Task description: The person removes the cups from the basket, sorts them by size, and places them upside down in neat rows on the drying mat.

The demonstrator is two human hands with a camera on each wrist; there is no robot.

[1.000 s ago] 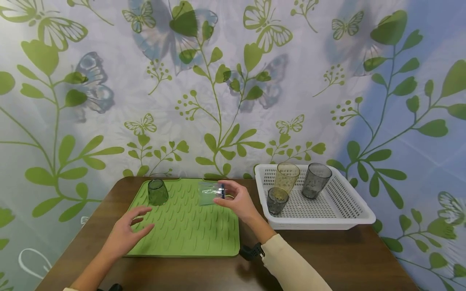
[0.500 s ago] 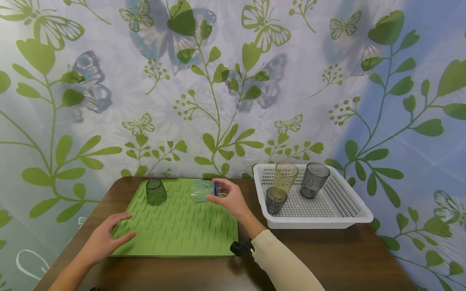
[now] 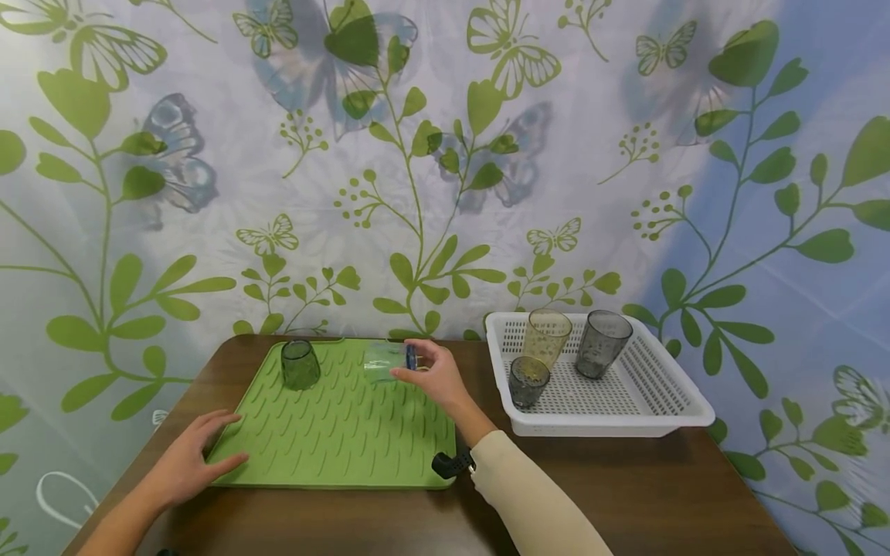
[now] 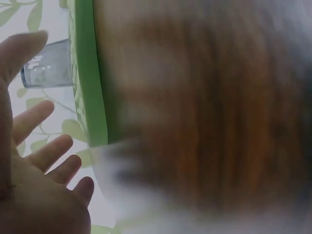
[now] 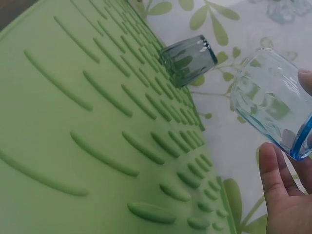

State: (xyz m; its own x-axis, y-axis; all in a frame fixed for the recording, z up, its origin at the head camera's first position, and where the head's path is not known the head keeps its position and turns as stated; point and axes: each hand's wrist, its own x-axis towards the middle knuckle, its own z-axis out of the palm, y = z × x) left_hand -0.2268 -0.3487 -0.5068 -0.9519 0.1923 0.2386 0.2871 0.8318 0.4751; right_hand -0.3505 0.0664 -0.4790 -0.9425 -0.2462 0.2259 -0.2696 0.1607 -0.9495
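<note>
Right hand [image 3: 436, 376] pinches the clear glass [image 3: 382, 363] by its blue base [image 3: 411, 357], tipped sideways above the green mat [image 3: 348, 452]; left hand [image 3: 182, 463], fingers spread and holding nothing, is by the mat's left edge. Glass looks light, stiff, slick, breakable; that base seems a sound hold.

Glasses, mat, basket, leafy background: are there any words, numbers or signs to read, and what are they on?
None can be read.
Glasses, green mat, white basket: no lettering shows.
White curly mark, low left on the leafy background: maybe writing, but I can't read it.
</note>
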